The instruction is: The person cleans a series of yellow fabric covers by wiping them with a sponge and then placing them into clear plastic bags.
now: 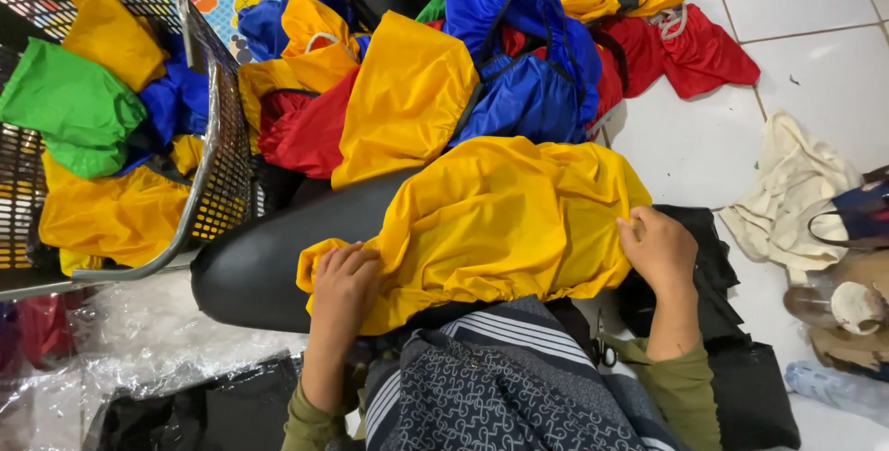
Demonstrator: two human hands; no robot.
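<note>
A yellow nylon bag (500, 219) lies spread over my lap and black-clad leg (269, 256). My left hand (343, 284) pinches its lower left edge, fingers curled into the fabric. My right hand (659, 249) grips the bag's right edge. Both arms wear olive green sleeves. Beyond the bag, a heap of yellow, blue and red nylon bags (463, 53) is piled on the floor.
A black mesh basket (218, 150) at left holds green, yellow and blue bags. Clear plastic wrap (139, 340) lies bottom left. A cream cloth (792, 187), a glass jar (847, 307), black fabric (732, 340) and small scissors (604, 351) sit on the white tile floor at right.
</note>
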